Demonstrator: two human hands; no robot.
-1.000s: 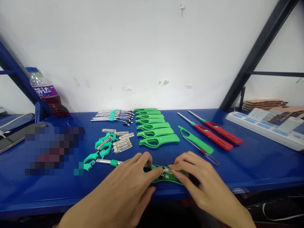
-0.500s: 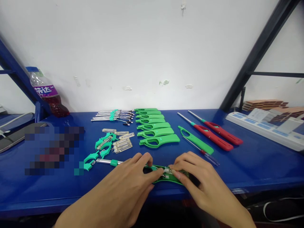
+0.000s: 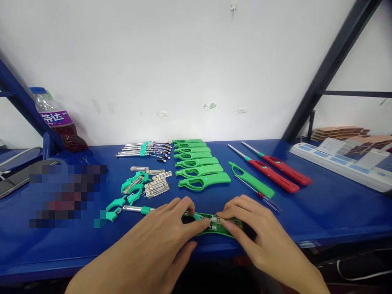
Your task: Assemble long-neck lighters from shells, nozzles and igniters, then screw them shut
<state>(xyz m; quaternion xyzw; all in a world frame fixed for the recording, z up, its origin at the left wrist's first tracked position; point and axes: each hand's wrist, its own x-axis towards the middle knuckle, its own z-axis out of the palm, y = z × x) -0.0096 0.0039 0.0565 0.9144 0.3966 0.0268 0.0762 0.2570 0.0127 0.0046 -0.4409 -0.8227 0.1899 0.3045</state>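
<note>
My left hand (image 3: 162, 239) and my right hand (image 3: 257, 232) meet over an open green lighter shell (image 3: 211, 228) lying at the front edge of the blue table (image 3: 321, 212). Both hands have fingers curled and pressed on the shell, pinching small white and metal parts at its middle. A metal tube with a teal collar (image 3: 136, 209) sticks out left from under my left hand.
Behind lie a row of green handle shells (image 3: 196, 163), metal tubes (image 3: 141, 150), teal triggers (image 3: 130, 188), clear gas tanks (image 3: 156, 185), one green lighter (image 3: 252, 179) and two red lighters (image 3: 275, 169). A drink bottle (image 3: 56, 120) stands far left, a white power strip (image 3: 343, 165) at right.
Almost nothing has moved; both hands stay on the green shell, and the view has shifted slightly to the left.
</note>
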